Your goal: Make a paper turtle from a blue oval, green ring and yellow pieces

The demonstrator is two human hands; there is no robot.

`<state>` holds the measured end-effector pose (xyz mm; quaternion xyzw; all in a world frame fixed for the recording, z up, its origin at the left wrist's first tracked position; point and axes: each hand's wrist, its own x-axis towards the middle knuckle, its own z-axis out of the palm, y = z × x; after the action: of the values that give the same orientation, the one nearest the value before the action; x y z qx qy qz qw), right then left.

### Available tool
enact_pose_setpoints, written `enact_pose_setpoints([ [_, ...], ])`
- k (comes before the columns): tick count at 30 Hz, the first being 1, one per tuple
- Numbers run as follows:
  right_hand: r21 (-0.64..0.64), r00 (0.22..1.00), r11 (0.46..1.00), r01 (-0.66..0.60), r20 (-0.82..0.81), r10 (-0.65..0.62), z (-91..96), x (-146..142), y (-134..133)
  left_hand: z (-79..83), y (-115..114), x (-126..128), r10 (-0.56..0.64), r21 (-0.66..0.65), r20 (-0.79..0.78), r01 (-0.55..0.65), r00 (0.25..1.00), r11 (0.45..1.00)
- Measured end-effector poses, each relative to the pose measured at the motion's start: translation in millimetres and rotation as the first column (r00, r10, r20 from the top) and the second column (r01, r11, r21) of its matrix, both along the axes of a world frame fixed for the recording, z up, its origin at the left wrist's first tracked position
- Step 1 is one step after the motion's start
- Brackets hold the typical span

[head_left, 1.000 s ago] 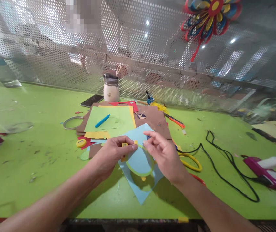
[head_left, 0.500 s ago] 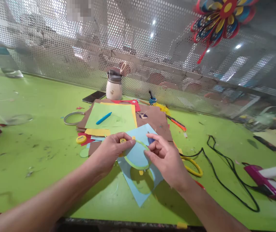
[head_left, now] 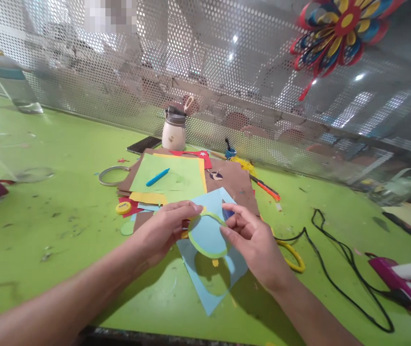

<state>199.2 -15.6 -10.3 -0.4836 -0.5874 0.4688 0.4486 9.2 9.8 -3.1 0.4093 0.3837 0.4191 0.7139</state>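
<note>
Between my two hands is a round paper disc (head_left: 208, 236), light blue with a green rim. My left hand (head_left: 167, 225) pinches its upper left edge between thumb and fingers. At the right edge, my right hand (head_left: 253, 242) grips the rim between thumb and curled fingers. A small yellow tab (head_left: 215, 263) sticks out at the disc's bottom. Underneath lies a light blue sheet (head_left: 207, 300) with a round hole cut in it. A dark blue pointed item (head_left: 228, 210) shows partly behind my right fingers; its kind is unclear.
Stacked brown card (head_left: 232, 185) and green paper (head_left: 183, 168) lie ahead, a blue pen (head_left: 157, 177) on top. Behind stand a white bottle (head_left: 174, 132) and a phone (head_left: 143, 144). At right are yellow-handled scissors (head_left: 295, 257), a black cord (head_left: 338, 245) and a purple glue gun (head_left: 403, 276).
The disc has tilted to show more of its face, and my left fingers have shifted along its top edge. The whole view has moved slightly. Both hands keep hold.
</note>
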Motion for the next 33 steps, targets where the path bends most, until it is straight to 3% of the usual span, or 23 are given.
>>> enact_pose_setpoints([
  [8, -0.018, 0.999, 1.0, 0.025, -0.046, -0.026, -0.5, 3.1, -0.6, -1.0, 3.8, -6.0, -0.039, -0.012, 0.044, 0.039, 0.998, 0.999],
  [15, 0.023, 0.989, 0.993, 0.116, -0.096, -0.113, -1.5, 8.0, 1.3, 1.4, 3.2, -5.4, -0.185, 0.078, 0.098, 0.177, 0.978, 0.981],
  [25, 0.016, 0.986, 0.994, 0.111, -0.129, -0.108, -1.3, 7.6, 0.6, 3.2, 1.1, -6.6, -0.155, 0.085, 0.078, 0.148, 0.985, 0.985],
  [33, 0.025, 0.976, 0.999, 0.028, -0.217, -0.022, 4.7, 3.5, -0.1, 3.3, 0.4, -3.2, -0.146, 0.076, 0.039, 0.143, 0.988, 0.987],
])
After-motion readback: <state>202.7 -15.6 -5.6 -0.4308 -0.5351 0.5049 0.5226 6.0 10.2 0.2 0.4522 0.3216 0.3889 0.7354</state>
